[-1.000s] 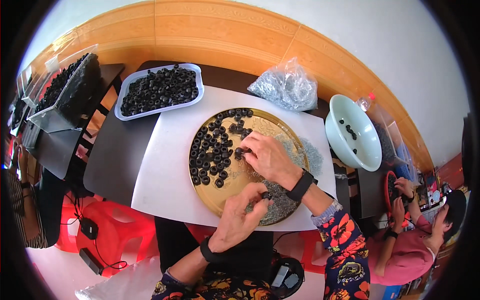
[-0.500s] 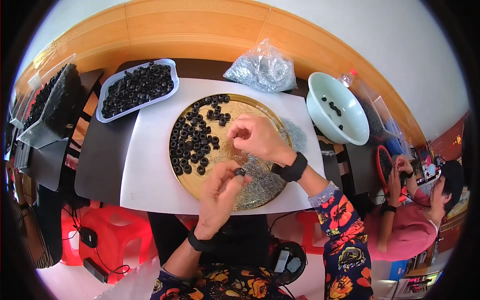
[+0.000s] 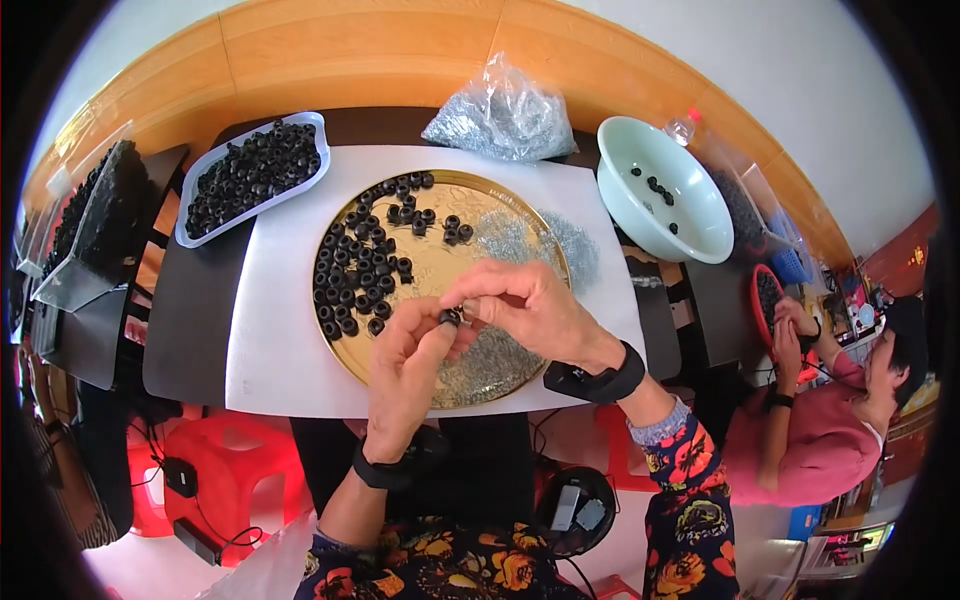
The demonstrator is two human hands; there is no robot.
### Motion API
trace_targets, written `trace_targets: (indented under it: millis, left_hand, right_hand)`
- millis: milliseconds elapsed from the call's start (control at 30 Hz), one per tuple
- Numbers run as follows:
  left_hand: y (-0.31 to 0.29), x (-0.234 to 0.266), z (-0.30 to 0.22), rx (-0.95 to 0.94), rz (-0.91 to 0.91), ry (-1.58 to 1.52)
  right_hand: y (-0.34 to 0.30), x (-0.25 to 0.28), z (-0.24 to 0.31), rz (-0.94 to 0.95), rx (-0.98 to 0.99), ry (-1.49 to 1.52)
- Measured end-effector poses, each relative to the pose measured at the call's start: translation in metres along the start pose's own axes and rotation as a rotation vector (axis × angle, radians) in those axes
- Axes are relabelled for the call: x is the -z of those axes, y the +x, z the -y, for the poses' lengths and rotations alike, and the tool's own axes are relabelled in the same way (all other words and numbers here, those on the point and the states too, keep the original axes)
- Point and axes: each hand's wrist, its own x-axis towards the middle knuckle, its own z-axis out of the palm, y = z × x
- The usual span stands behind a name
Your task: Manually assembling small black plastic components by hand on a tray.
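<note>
My left hand (image 3: 405, 365) pinches a small round black piece with a hole (image 3: 450, 316) between thumb and fingers. Right up against it, my right hand (image 3: 540, 312) has thumb and fingertips pressed together at the piece; whatever they grip is too small to make out. Both hands are over a round golden tray (image 3: 437, 262). Many similar black pieces (image 3: 350, 272) are spread on its left and far sides. A heap of tiny silvery metal bits (image 3: 490, 368) lies on the near right part, partly hidden by my hands.
A white sheet (image 3: 262, 340) lies under the tray. Behind are a pale tub of black pieces (image 3: 312, 172), a clear bag of silvery bits (image 3: 500, 120) and a light green basin (image 3: 612, 190). A person in pink (image 3: 800, 440) works at the right. Red stools (image 3: 235, 450) stand below left.
My right hand has come from the tray's far middle down to the left hand, and the fingertips now meet at the black piece. The whole view has shifted slightly.
</note>
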Motion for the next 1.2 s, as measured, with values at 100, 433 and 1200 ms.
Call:
trace_targets:
  millis: [100,433,1200]
  left_hand:
    - [-0.001,0.001,0.000,0.020,-0.012,0.025]
    - [-0.002,0.002,-0.003,0.051,0.001,0.021]
    - [0.000,0.005,0.003,0.063,0.081,-0.075]
  right_hand:
    - [-0.002,-0.008,0.001,-0.096,-0.147,0.278]
    - [-0.002,-0.007,0.005,-0.103,-0.059,0.173]
    - [-0.009,-0.021,0.005,-0.217,-0.060,0.244]
